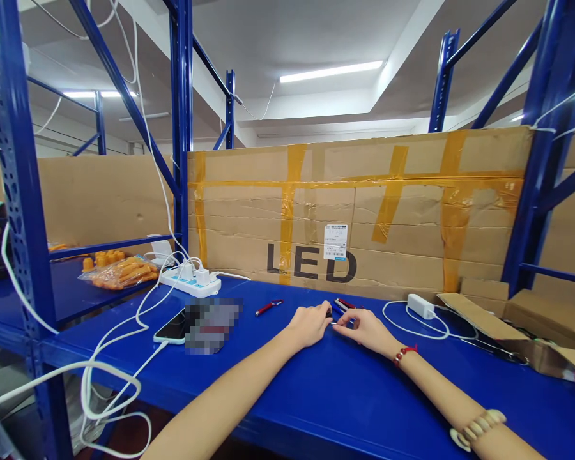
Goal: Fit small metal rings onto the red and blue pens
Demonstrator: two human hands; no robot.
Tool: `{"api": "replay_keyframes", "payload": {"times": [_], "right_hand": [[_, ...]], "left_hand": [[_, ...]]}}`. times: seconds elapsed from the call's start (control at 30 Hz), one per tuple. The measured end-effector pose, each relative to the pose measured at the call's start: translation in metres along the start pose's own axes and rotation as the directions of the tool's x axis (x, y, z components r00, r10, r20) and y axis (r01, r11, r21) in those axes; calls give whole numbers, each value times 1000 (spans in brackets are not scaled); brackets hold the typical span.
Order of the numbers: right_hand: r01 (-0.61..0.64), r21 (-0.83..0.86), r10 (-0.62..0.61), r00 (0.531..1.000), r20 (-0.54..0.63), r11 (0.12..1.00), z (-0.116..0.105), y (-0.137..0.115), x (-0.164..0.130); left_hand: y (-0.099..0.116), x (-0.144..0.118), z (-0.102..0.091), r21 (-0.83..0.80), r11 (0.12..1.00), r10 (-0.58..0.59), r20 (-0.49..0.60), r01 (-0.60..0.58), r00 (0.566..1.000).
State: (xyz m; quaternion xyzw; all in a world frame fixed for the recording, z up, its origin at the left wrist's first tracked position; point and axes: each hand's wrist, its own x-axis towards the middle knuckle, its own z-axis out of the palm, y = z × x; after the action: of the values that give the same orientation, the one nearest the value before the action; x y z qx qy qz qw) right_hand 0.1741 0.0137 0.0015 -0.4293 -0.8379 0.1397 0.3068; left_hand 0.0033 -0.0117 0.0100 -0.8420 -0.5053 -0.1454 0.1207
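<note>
Over the middle of the blue shelf top [287, 396], both hands meet almost fingertip to fingertip. My left hand [310, 326] is closed, and a small dark bit [329, 314] shows at its fingertips; what it belongs to is hidden. Opposite it, my right hand [367, 329] pinches a thin pale piece [334, 324] between thumb and finger, too small to name. Just behind the hands lie a red pen [344, 303] and a blue pen [340, 306], partly covered by the fingers. Another red pen [269, 307] rests to the left of my left hand.
A phone [172, 327] on a white cable lies at left beside a blurred patch. Behind it sits a white power strip [191, 281]. At right are a white charger [420, 306] and an open cardboard box [546, 319]. A large cardboard panel [249, 217] stands at the back.
</note>
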Motion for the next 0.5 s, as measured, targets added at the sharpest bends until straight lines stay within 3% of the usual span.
{"api": "replay_keyframes", "payload": {"times": [0.5], "right_hand": [[-6,44,3,998,66,999,1,6,2]], "left_hand": [[0,0,-1,-24,1000,3,1,-3,1000]]}}
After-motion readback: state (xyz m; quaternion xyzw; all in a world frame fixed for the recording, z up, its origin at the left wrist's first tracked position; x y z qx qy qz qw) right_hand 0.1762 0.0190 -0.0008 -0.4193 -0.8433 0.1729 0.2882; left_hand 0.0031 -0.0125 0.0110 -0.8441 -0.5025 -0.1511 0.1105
